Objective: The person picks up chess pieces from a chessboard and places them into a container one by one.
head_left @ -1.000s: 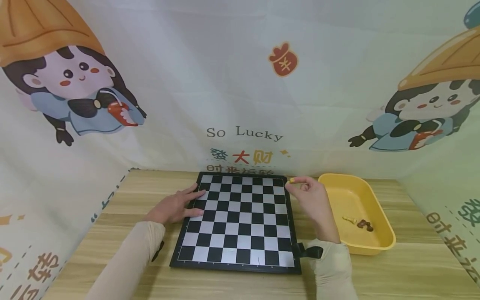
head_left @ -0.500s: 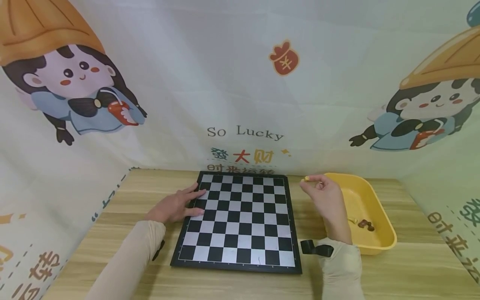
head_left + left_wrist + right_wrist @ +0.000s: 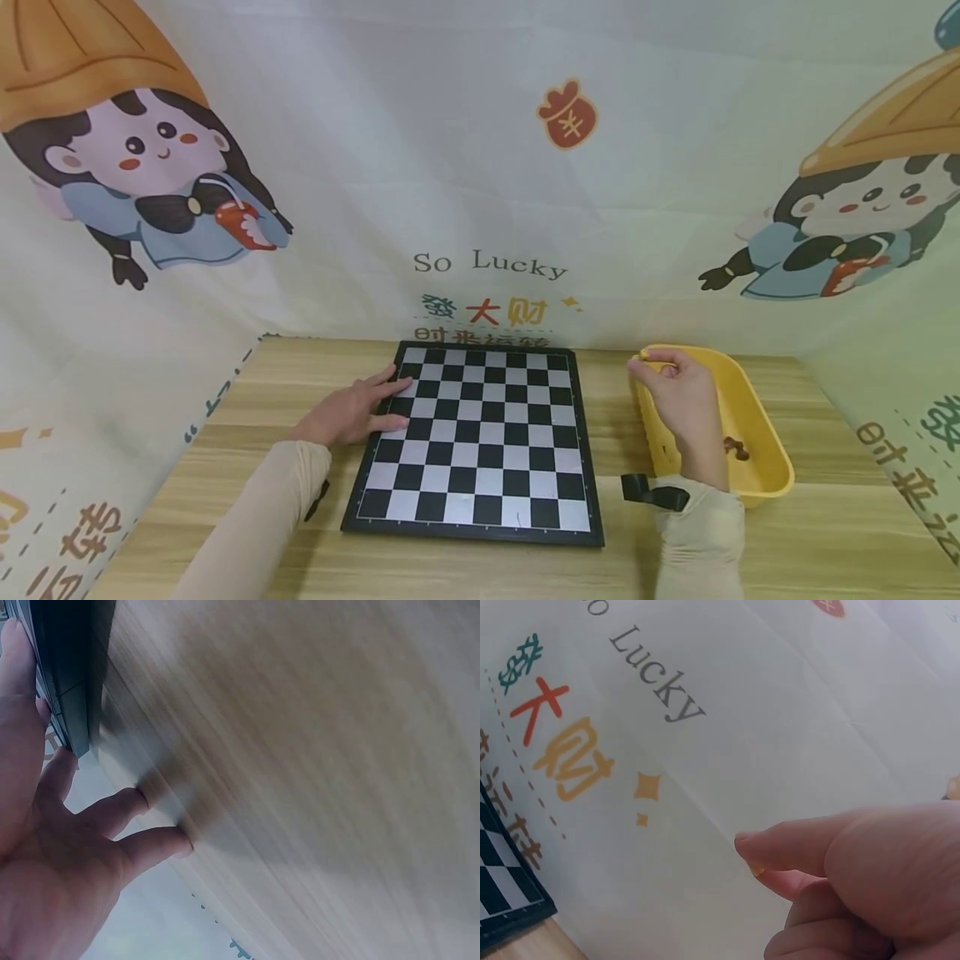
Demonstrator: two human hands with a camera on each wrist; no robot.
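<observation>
A black-and-white chessboard [image 3: 480, 433] with a dark frame lies flat on the wooden table, its squares bare. My left hand [image 3: 351, 414] rests at its left edge, fingers spread, some over the border; the left wrist view shows other fingers [image 3: 159, 846] reaching down to the tabletop beside the frame [image 3: 66, 675]. Between thumb and forefinger, my right hand [image 3: 688, 408] pinches a small yellow chess piece [image 3: 643, 354], raised near the far left corner of the yellow tub. Only a bit of that piece [image 3: 757, 870] peeks out in the right wrist view.
A yellow plastic tub [image 3: 772, 450] stands right of the board, partly behind my right hand and forearm. Brown chess pieces [image 3: 738, 448] lie inside it. A printed cloth [image 3: 637, 208] hangs behind the table's far edge.
My right hand has moved right with the yellow piece, from the board's far right corner to the tub, now hiding the pale piece inside. My left hand has stayed still.
</observation>
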